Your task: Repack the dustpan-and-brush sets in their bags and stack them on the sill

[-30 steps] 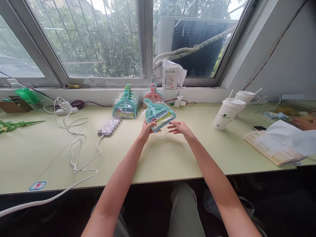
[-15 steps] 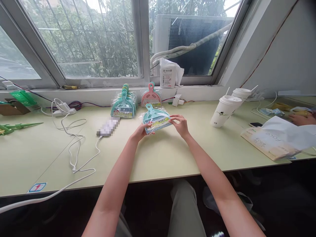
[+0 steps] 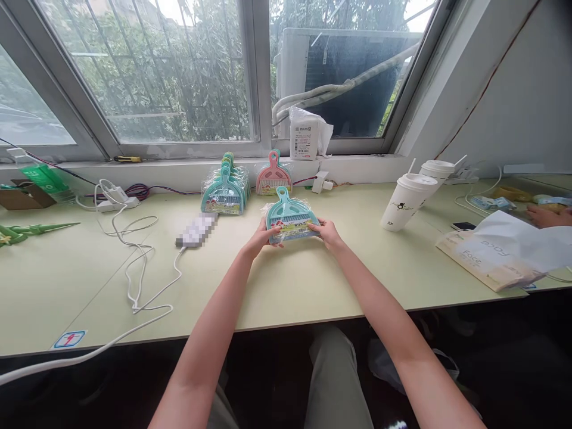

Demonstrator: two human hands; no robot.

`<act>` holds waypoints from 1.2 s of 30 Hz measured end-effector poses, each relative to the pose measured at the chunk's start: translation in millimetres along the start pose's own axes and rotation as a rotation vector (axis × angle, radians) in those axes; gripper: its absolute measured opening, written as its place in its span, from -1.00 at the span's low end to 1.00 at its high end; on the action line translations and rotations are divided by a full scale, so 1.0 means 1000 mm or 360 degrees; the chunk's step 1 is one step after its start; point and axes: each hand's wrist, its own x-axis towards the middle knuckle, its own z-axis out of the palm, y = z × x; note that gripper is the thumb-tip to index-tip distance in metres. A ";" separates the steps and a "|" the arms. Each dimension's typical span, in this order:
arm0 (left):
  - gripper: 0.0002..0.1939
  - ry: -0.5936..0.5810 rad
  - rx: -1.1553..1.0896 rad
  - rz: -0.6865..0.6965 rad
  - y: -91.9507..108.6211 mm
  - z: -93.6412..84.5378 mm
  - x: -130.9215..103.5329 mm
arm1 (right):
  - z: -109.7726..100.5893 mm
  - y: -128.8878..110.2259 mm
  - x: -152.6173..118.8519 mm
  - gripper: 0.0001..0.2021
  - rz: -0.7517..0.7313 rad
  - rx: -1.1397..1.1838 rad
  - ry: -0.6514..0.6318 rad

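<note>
A teal dustpan-and-brush set (image 3: 291, 215) in clear wrap is held upright above the table, its handle pointing away from me and its printed label towards me. My left hand (image 3: 263, 236) grips its left edge, thumb on the front. At the opposite edge my right hand (image 3: 327, 233) has its thumb on the front and fingers behind, partly hidden. Behind it, against the wall, stand a row of wrapped teal dustpan sets (image 3: 224, 189) and a shorter row with a pink dustpan set (image 3: 274, 174) in front.
White cups with straws (image 3: 407, 201) and a tissue pack (image 3: 491, 253) stand to the right. A white cable (image 3: 138, 253) winds across the left, near a pixelated object (image 3: 196, 230). A wrapped box (image 3: 304, 136) sits on the sill. Another person's hand (image 3: 547, 215) shows far right.
The held dustpan set has shifted right and been straightened from its tilt to face me. My right hand has closed more firmly on its right edge, and my left hand moved right with it.
</note>
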 end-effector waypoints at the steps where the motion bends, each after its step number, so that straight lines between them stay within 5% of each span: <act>1: -0.02 0.0071 -0.0004 0.0046 0.001 0.003 0.000 | -0.001 0.001 0.001 -0.60 0.0027 0.0034 0.0028; 5: 0.02 0.0078 0.0117 0.0330 0.005 0.012 0.000 | -0.006 0.002 0.006 -0.62 0.0020 0.0219 0.0285; 7: -0.21 0.0132 0.0308 0.0492 0.003 0.014 0.002 | -0.007 0.002 0.006 -0.57 -0.0020 0.0272 0.0312; 10: -0.71 0.0486 0.0540 0.0660 -0.003 0.014 0.005 | -0.004 0.001 0.003 -0.50 -0.0064 0.0247 0.0206; 12: -0.82 0.0724 0.0571 0.0693 -0.006 0.012 0.006 | 0.000 0.000 0.001 -0.47 -0.0148 0.0188 0.0118; 18: -0.44 0.0940 0.0476 0.0568 -0.015 0.000 0.012 | 0.009 0.001 0.002 -0.52 -0.0604 -0.0374 0.0251; 24: -0.93 0.0904 0.0652 0.0538 -0.029 -0.024 0.053 | 0.020 0.009 0.035 -0.63 -0.0770 -0.0727 0.0462; 31: -0.79 0.1245 0.0759 0.0296 -0.032 -0.051 0.120 | 0.051 0.017 0.111 -0.91 -0.0997 -0.1261 0.0517; 36: -0.71 0.1558 0.0668 0.0238 -0.037 -0.069 0.165 | 0.079 0.024 0.158 -0.85 -0.0983 -0.1568 0.0576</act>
